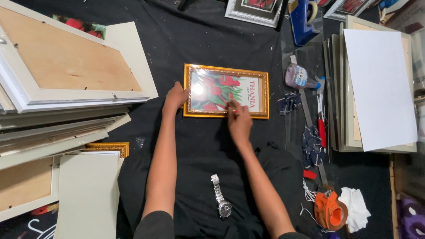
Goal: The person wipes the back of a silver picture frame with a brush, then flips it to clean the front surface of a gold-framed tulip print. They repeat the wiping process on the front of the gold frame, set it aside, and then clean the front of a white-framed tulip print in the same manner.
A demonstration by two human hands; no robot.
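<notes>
Gold-framed flower picture [226, 91] lies flat on the black cloth [203, 40], both hands on it.

Stacks of pale frames [66, 88] fill the left side, and a white sheet [380, 88] tops another stack on the right. The left hand [176, 96] rests open against the frame's left edge, fingers laid loosely on the gold moulding. The right hand [239, 120] pinches a small red-tipped tool against the glass near the lower edge. A wristwatch [221, 197] lies nearer the body, and an orange tape dispenser [330, 210] sits at lower right.
</notes>
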